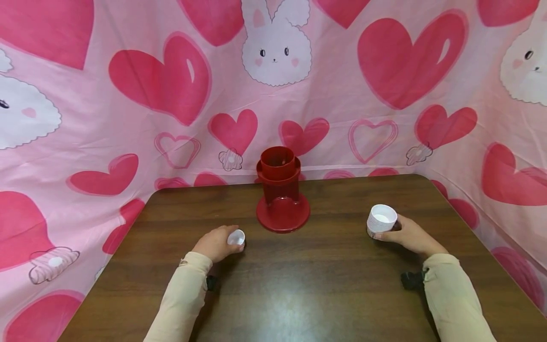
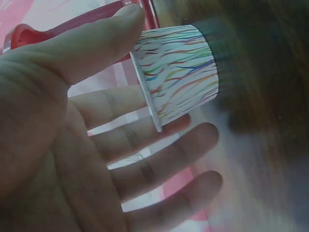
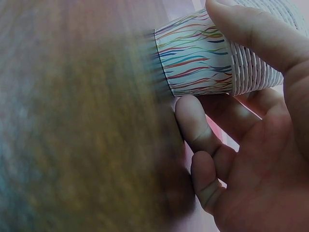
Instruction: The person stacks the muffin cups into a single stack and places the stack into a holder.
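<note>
On the left of the table, my left hand [image 1: 215,244] pinches a small white paper cup [image 1: 236,237] between thumb and fingers, its mouth upward. The left wrist view shows wavy coloured lines on that cup's side [image 2: 178,72], its base close to the tabletop. Over on the right, my right hand [image 1: 414,235] grips a nested stack of paper cups [image 1: 381,219]. Several stacked rims and the lowest cup's striped wall [image 3: 195,55] appear in the right wrist view. The stack's base is at or just above the wood; I cannot tell which.
A red stand [image 1: 283,213] with a round base and a tube on top is at the back middle of the brown wooden table [image 1: 290,275]. Behind the table hangs a pink cloth [image 1: 333,85] with hearts and rabbits. Dark wrist cameras [image 1: 412,280] sit under the sleeves.
</note>
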A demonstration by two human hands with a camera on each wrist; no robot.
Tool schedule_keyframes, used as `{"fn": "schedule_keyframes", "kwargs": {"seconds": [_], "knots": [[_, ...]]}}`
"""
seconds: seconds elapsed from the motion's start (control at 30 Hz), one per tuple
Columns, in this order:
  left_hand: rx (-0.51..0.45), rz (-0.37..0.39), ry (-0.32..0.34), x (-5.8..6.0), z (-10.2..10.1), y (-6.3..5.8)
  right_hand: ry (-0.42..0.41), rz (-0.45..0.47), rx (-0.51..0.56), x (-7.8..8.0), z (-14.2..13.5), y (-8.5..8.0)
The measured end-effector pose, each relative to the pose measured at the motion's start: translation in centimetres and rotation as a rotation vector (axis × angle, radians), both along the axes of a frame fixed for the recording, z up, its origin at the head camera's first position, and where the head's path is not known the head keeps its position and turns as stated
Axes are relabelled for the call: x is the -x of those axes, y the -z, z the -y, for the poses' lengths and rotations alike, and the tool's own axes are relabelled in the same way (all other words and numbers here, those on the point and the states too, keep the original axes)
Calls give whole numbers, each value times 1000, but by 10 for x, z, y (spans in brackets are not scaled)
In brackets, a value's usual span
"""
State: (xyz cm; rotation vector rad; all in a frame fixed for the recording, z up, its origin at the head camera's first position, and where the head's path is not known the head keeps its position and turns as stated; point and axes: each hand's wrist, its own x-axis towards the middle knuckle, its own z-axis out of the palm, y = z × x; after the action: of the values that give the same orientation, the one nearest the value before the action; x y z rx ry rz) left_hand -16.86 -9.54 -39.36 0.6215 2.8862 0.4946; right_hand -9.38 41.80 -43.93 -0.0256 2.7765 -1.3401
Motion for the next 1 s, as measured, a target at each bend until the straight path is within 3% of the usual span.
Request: {"fn": "schedule_keyframes", "kwargs": {"seconds": [0.23,0.47,1.0], "knots": [[2,-16,10,-1,-1,0,-11,-16,-25,0,-1,1],[-142,-13,1,4,-4,5,-23,-20,-19,1,-2,1],[-345,55,23,1,-44,-10,-10,-26,-26,1,-2,1]]}}
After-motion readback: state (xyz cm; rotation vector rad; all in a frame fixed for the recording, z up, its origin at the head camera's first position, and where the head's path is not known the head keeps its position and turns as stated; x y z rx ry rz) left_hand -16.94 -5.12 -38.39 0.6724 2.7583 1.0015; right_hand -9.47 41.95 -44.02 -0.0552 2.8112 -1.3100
